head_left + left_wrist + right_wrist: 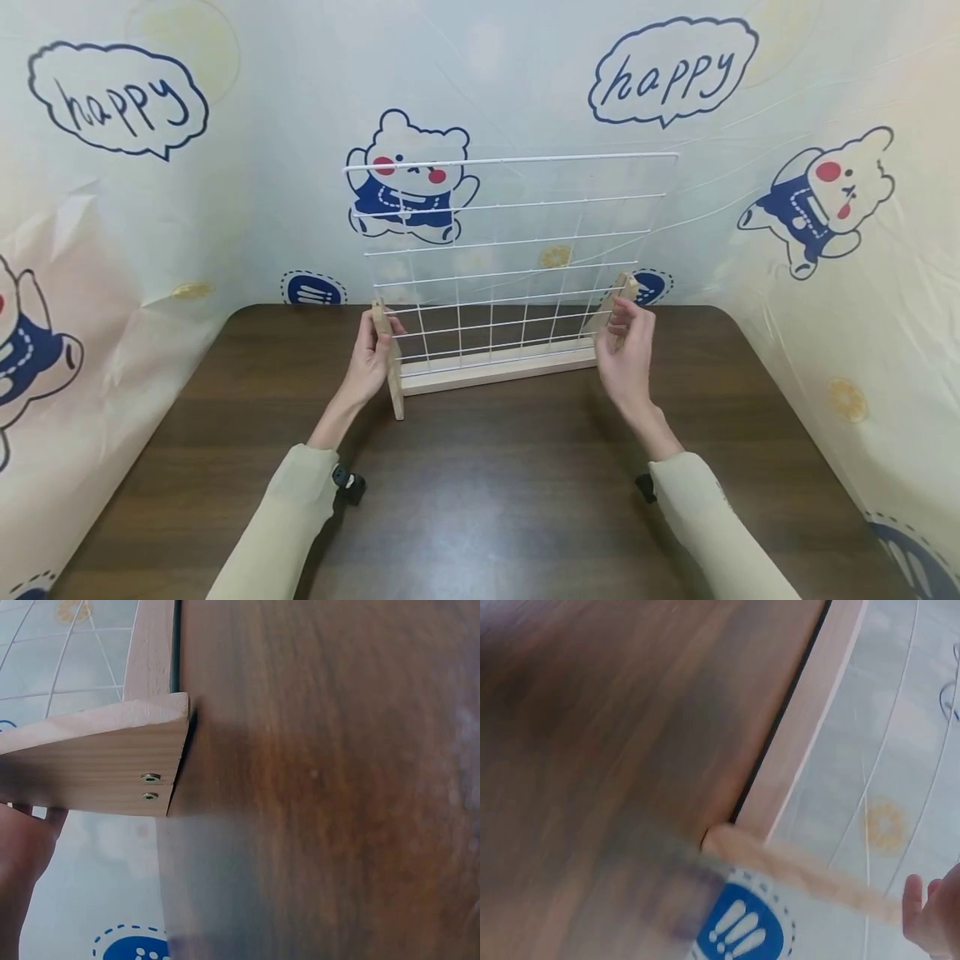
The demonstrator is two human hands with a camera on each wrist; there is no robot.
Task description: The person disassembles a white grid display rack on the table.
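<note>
A white wire grid rack (495, 375) with a pale wooden base stands on the table, its mesh leaning back. My left hand (367, 358) grips the left wooden side panel (395, 383), thumb in front and fingers behind. On the other end, my right hand (630, 358) holds the right wooden side panel (628, 287) near its top with curled fingers. Two metal screw heads (150, 778) show low on the left panel's outer face in the left wrist view. In the right wrist view, fingertips (913, 900) are right at the panel's edge.
The dark brown wooden table (465, 500) extends in front of the rack. Behind it hangs a pale cloth (525, 67) printed with bears and "happy" bubbles, which also drapes along both sides. Black wrist cameras (349, 485) sit at both sleeve cuffs.
</note>
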